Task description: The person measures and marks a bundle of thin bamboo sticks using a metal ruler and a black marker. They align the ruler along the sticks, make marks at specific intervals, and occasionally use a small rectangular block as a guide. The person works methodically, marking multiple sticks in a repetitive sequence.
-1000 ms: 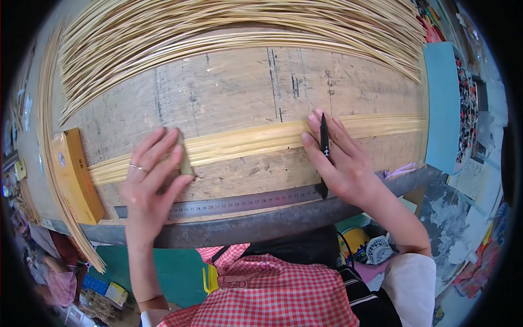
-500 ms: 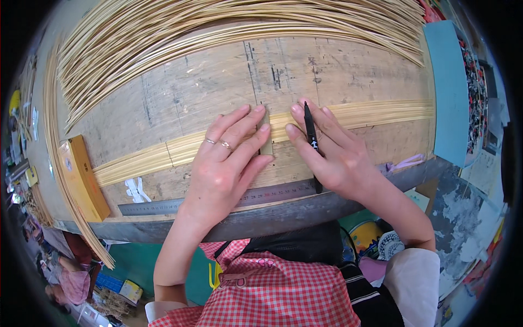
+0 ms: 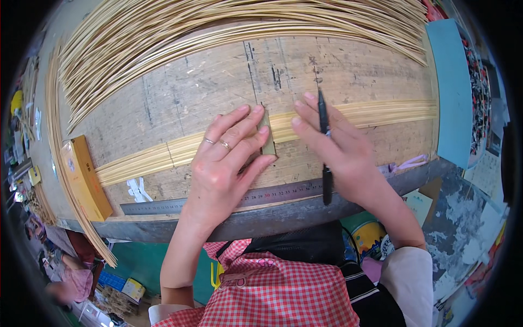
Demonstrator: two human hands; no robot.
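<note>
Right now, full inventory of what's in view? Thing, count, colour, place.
bamboo strip band: one flat row, too many strips to count, pale yellow, lying across the board under both hands
loose bamboo strips: a large fan, pale yellow, far side of the board and curving down its left edge
small green block: one, olive, on the band under the left fingertips
steel ruler: one, grey, along the near edge
yellow box: one, left end of the board
wooden board: one, scuffed, tan
teal panel: one, right end
black pen: one, in the right hand
left hand: flat on the band
right hand: fingertips on the band
</note>
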